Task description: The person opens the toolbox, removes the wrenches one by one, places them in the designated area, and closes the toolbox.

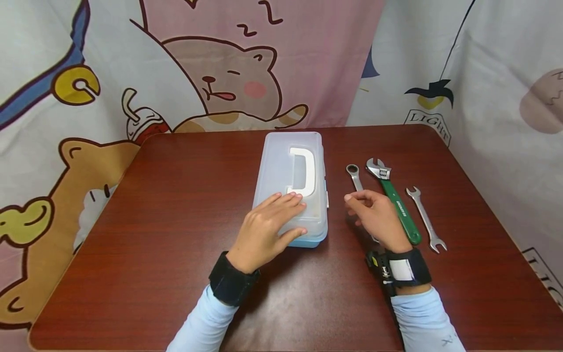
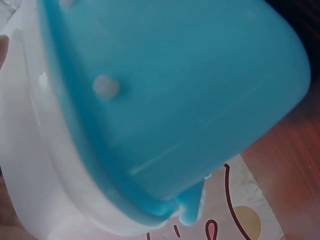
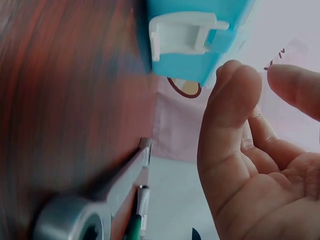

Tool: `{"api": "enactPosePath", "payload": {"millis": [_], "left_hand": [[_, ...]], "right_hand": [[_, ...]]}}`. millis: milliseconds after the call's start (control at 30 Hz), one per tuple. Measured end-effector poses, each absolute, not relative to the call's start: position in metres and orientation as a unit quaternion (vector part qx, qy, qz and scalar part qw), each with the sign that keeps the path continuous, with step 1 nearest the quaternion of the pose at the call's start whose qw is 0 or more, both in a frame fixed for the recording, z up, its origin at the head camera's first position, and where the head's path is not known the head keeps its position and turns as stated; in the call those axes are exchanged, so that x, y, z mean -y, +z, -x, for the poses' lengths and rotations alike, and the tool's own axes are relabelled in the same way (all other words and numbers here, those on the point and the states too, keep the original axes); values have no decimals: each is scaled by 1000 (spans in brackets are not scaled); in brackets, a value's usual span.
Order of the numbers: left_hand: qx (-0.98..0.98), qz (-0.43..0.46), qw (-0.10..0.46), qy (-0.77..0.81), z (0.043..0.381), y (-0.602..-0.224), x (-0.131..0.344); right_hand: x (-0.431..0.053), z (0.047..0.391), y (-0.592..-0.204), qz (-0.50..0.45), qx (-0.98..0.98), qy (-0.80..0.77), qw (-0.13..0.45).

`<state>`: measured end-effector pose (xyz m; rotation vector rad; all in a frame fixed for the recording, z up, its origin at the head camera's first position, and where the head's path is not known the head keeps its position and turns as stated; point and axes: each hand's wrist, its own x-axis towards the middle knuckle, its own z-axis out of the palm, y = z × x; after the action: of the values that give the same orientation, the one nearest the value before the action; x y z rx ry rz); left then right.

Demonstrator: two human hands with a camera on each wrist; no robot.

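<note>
A plastic storage box (image 1: 288,146) with a clear lid, white handle (image 1: 310,168) and blue base (image 2: 190,75) stands on the table, its lid down. My left hand (image 1: 268,230) rests flat on the lid's near part, fingers extended. Beside the box's right side, my right hand (image 1: 378,215) hovers over a combination wrench (image 1: 353,172) and covers its middle. In the right wrist view, that hand's fingers (image 3: 230,100) bend loosely, with nothing between them and the thumb. The box's white latch (image 3: 182,32) faces this hand.
An adjustable wrench with a green handle (image 1: 400,210) lies right of the right hand. Farther right is a silver open-end wrench (image 1: 425,217). The brown table (image 1: 176,195) reaches a printed cloth (image 1: 325,58) at the back and sides.
</note>
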<state>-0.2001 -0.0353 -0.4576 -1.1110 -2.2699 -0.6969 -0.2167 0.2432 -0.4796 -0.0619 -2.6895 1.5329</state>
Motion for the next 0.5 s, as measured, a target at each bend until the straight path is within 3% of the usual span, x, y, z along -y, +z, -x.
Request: {"api": "enactPosePath", "payload": {"millis": [500], "left_hand": [[823, 400, 269, -301, 202, -458, 36]], "right_hand": [[-223, 219, -485, -14, 807, 586, -68]]}}
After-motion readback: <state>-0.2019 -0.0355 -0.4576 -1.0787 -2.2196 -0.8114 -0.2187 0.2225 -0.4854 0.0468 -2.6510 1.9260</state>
